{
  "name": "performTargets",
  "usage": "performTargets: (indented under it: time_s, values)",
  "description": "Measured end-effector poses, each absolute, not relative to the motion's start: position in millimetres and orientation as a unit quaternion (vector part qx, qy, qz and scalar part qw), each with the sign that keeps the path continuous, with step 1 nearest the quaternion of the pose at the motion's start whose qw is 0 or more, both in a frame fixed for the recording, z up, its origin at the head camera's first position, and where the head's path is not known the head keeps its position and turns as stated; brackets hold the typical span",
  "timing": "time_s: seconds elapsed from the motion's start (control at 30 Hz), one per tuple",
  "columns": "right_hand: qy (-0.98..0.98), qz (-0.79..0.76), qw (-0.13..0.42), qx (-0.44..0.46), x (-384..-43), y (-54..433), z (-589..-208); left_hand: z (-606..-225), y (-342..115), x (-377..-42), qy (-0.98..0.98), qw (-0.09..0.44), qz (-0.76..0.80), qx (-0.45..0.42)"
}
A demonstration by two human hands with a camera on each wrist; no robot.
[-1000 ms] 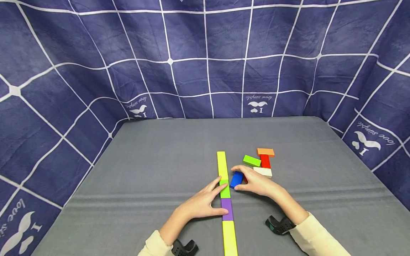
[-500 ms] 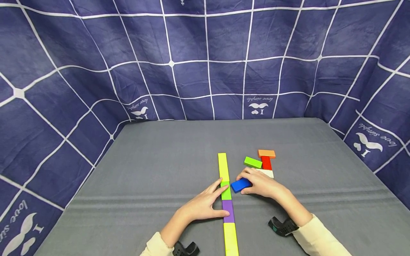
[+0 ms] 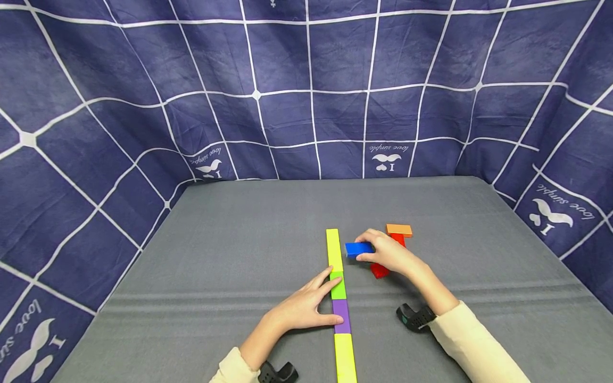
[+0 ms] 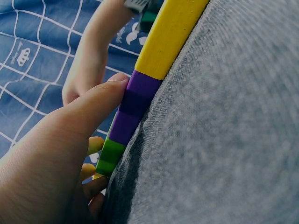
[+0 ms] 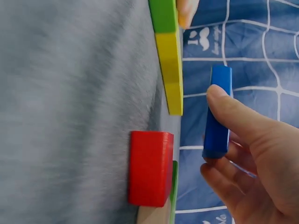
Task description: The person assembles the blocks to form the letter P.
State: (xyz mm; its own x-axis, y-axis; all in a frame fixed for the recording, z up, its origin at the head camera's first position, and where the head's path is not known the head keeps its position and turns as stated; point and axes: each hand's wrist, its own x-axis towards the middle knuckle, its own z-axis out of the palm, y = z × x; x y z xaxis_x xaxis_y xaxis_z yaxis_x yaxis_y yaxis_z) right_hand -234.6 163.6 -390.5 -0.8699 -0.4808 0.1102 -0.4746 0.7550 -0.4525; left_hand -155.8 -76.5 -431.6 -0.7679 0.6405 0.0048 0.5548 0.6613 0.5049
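Observation:
My left hand (image 3: 301,308) rests along a straight row of blocks, its fingers extended and spread. The fingertips touch the green block (image 3: 338,288), and the thumb lies on the purple block (image 4: 135,105). Yellow pieces form both ends of the row, one at the far end (image 3: 333,246) and one nearer me (image 3: 345,356). My right hand (image 3: 389,251) pinches a blue block (image 5: 217,116) between thumb and fingers, raised above the table. In the head view the blue block is just right of the far yellow piece.
Below my right hand lies a red block (image 3: 380,271), with a pale and a green block (image 5: 174,186) behind it in the right wrist view. Another red block (image 3: 399,239) and an orange block (image 3: 399,230) lie farther back. Blue gridded cloth (image 3: 287,117) surrounds the grey table (image 3: 215,239).
My right hand has gripped the blue block, turned it sideways and carried it up and away from me, uncovering the nearer red block. The left hand holds its place on the row.

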Motion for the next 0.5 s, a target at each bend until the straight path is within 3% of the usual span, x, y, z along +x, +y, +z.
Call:
performTargets:
  time_s: [0.3, 0.5]
  values:
    - [0.942, -0.242, -0.001, -0.233, -279.9, 153.9, -393.8, -431.0, -77.3, -156.0, 0.906, 0.089, 0.251, 0.328]
    - [0.956, -0.212, 0.026, -0.203, -295.6, 151.6, -402.6, -430.4, -76.7, -155.3, 0.906, 0.091, 0.25, 0.329]
